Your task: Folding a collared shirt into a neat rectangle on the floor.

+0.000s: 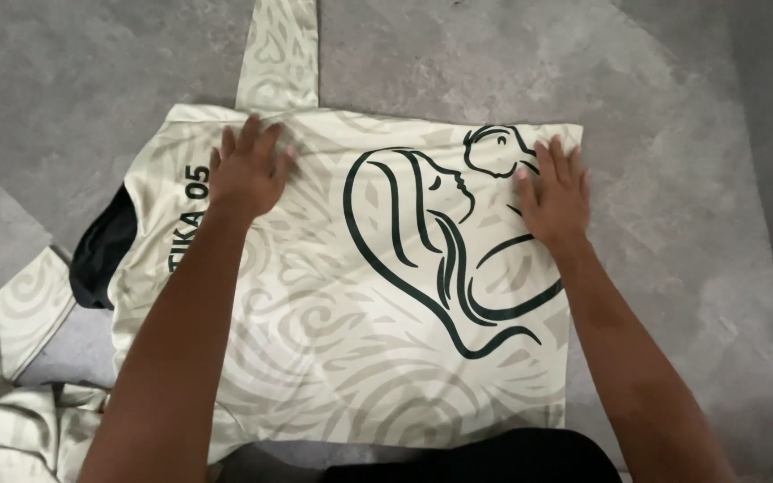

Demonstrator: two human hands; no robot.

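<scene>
Pressing flat on a cream patterned shirt (351, 340) spread across the grey stone floor (691, 179), with the left hand (248, 172) palm down near the dark collar (105, 255), fingers released and fanned toward the far edge, grasping nothing. Resting likewise, the right hand (555, 192) palm down on the dark green line drawing (445, 250) at the shirt's right side, fingers straight and slightly spread, unclenched. Reaching forward from the lower edge of view, both forearms nearly straight and angled inward over the cloth, one sleeve (279, 54) stretched away beyond the left hand and more cream fabric (11, 420) bunched at lower left.
</scene>
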